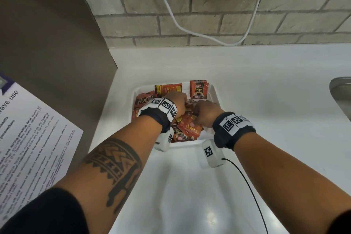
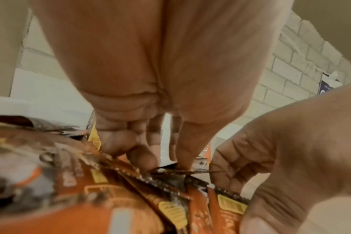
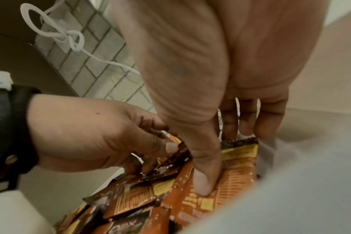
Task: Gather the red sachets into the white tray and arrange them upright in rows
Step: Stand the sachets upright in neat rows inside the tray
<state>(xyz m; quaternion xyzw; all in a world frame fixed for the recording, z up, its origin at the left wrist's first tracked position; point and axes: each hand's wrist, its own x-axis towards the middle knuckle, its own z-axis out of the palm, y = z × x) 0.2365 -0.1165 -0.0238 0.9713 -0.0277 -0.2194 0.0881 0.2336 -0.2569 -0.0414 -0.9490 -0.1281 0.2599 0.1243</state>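
A white tray [image 1: 215,93] sits on the white counter and holds many red sachets [image 1: 189,129] in a loose heap. A few sachets [image 1: 199,89] stand upright against its back right wall. Both hands are down in the tray's middle, side by side. My left hand [image 2: 164,164] pinches the serrated top edges of some sachets [image 2: 130,197] between thumb and fingers. My right hand [image 3: 218,158] grips a bunch of sachets [image 3: 238,167], thumb pressed on the front and fingers [image 3: 248,123] behind. In the head view the left hand [image 1: 180,103] and right hand [image 1: 204,113] hide the sachets they hold.
A steel sink rim [image 1: 340,93] lies at the right edge of the counter. A printed notice [image 1: 34,138] lies at the left beside a grey panel [image 1: 47,34]. A white cable [image 1: 190,30] hangs on the brick wall behind. A black wire [image 1: 247,186] trails from my right wrist.
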